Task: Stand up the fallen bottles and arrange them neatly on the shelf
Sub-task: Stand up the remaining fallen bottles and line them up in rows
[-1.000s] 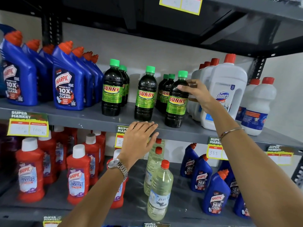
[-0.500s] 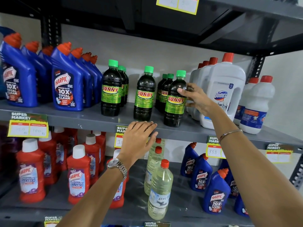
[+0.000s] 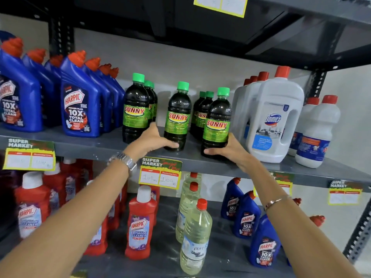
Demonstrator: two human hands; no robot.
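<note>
Head view: bottles (image 3: 216, 125) in both grips.

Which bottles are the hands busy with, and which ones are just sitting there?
Busy with:
- left hand on the middle Sunny bottle
- right hand on the front right Sunny bottle

Just sitting:
- blue Harpic bottles
- white Domex jug
- red Harpic bottles
- clear bottles

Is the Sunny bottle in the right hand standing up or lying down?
Standing up. The Sunny bottle rests base-down on the shelf, green cap on top, right hand around its bottom.
</note>
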